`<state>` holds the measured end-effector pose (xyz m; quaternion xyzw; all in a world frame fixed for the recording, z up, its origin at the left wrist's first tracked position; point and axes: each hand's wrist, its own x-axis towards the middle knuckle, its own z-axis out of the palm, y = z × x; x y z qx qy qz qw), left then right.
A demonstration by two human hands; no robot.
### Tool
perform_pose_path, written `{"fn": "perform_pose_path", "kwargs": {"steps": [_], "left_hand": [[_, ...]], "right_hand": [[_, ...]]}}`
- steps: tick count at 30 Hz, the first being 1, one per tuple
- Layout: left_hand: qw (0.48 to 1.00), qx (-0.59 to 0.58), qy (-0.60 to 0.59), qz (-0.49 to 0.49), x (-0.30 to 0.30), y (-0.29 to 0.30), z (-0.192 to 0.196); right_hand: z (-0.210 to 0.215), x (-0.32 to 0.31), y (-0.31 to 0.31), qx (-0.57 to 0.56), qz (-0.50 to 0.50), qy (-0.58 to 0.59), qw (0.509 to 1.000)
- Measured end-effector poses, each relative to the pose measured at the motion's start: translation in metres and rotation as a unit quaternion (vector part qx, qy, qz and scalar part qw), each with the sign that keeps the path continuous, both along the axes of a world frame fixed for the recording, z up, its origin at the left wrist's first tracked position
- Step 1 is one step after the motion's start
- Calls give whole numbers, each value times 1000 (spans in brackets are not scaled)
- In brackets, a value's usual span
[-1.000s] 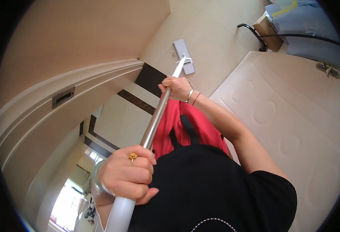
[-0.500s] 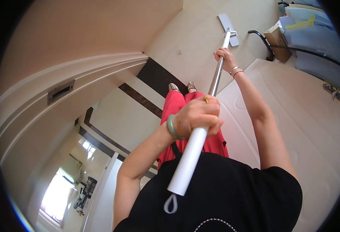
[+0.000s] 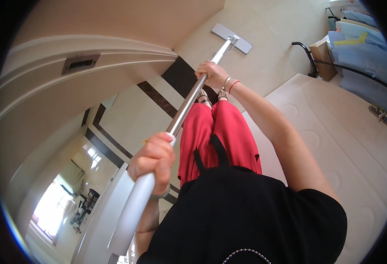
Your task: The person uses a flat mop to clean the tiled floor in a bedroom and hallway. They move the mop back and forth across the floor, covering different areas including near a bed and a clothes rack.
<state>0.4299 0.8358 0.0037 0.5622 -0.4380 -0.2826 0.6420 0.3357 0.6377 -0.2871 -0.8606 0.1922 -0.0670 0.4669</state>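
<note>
Both of my hands hold a flat mop (image 3: 187,108) with a silver pole and white grip. My left hand (image 3: 153,162), wearing a bracelet, wraps round the thick white grip near its upper end. Farther down the pole, my right hand (image 3: 212,75) is closed round it where the metal meets a white section. The mop's flat rectangular head (image 3: 242,44) lies on the pale tiled floor ahead of my feet, turned crosswise and close to the wall. The pole slants from lower left to upper right.
A white door frame (image 3: 114,66) with a metal strike plate stands at left. On the right is an open white door (image 3: 325,145) with a handle (image 3: 379,115). Beyond it are a cardboard box (image 3: 323,55), a black curved bar (image 3: 305,53) and bluish bags (image 3: 360,57). Dark floor strips (image 3: 158,100) cross the doorway.
My hands have swung left with the mop, the left one also lower. The mop head has slid left toward the wall and turned crosswise. Both hands keep their grip.
</note>
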Motion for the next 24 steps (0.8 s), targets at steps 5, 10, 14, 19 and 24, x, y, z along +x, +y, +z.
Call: {"fn": "perform_pose_path", "kwargs": {"steps": [5, 10, 14, 19, 24], "left_hand": [[995, 46, -47, 70, -11, 19, 46], [989, 87, -77, 90, -25, 36, 83], [986, 87, -41, 140, -24, 49, 95], [992, 14, -66, 106, -26, 61, 78], [994, -27, -52, 87, -48, 58, 58]], "right_hand": [[19, 24, 49, 37, -15, -49, 998], [50, 17, 98, 109, 10, -3, 994], [70, 11, 121, 136, 73, 51, 987], [70, 10, 112, 96, 167, 73, 978], [79, -9, 83, 70, 176, 82, 978]]}}
